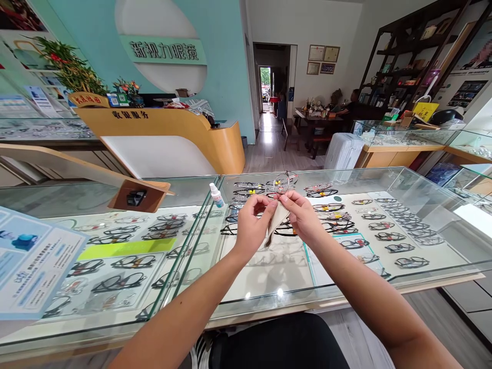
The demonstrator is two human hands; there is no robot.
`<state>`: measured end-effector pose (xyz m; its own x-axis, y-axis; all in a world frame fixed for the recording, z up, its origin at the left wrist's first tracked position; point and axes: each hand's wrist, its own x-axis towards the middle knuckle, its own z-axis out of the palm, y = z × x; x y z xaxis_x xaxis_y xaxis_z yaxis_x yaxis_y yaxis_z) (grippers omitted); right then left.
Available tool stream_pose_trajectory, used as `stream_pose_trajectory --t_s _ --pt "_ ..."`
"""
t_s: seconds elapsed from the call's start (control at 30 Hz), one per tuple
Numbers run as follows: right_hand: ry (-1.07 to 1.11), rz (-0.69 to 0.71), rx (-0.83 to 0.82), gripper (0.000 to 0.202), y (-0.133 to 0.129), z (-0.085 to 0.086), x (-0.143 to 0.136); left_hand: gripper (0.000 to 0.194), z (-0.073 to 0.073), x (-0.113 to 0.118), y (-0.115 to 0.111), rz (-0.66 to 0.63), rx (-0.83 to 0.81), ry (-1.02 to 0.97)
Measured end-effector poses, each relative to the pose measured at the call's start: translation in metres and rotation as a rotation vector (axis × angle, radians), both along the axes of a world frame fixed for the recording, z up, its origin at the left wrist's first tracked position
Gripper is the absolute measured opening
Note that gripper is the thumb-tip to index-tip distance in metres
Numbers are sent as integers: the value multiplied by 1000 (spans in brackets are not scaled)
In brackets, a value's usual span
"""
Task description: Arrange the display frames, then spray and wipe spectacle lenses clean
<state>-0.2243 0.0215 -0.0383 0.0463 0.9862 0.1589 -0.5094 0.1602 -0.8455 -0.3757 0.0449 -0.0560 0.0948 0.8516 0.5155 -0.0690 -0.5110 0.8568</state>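
Above the glass counter, my left hand (251, 223) and my right hand (305, 218) meet with fingertips pinched together. Between them hangs a beige cleaning cloth (275, 223), its lower end dangling free. A pair of thin-rimmed eyeglasses (282, 182) shows just beyond the fingertips, apparently gripped through or beside the cloth. My fingers cover part of the frame, so the exact hold of each hand is hard to make out. Left of my hands, a small white spray bottle (217, 195) stands upright on the glass.
Rows of eyeglasses (378, 225) lie inside the glass display case (265, 302). A wooden stand (140, 195) and a blue-white leaflet (34, 266) are at the left. Behind are a curved wooden reception desk (226, 148), a wrapped suitcase (342, 156) and a seated person (351, 105).
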Motion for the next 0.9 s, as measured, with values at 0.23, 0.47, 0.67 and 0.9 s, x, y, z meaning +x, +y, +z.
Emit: stream_pose_trajectory --t_s 0.23,0.47,0.67,0.9 --pt "13 -6 -15 50 0 -1 -2 27 0 0 -3 42 -1 29" --pt "23 -3 -31 50 0 -2 1 46 -2 5 -5 -108 -121 -1" --pt "46 -15 -27 48 1 -2 3 55 7 -2 -1 -28 -157 171" --pt "64 6 -43 50 2 -2 3 68 19 -5 5 -299 -298 83"
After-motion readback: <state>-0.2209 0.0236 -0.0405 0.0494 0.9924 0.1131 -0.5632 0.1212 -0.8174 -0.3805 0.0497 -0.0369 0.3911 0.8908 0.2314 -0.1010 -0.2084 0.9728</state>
